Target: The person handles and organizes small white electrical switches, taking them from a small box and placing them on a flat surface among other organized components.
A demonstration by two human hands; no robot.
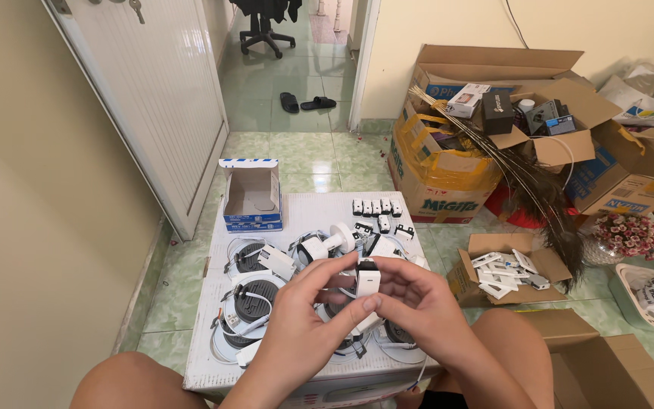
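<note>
At lower centre, the left hand (308, 314) and right hand (418, 303) together pinched a small white driver box (367, 279) above the desk (304, 208) of round downlights (250, 297).

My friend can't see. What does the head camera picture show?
Two bare hands, left hand and right hand, hold a small white rectangular plastic part above a white foam tray of round black-and-white light fittings. An open blue-and-white cardboard box stands behind.
</note>
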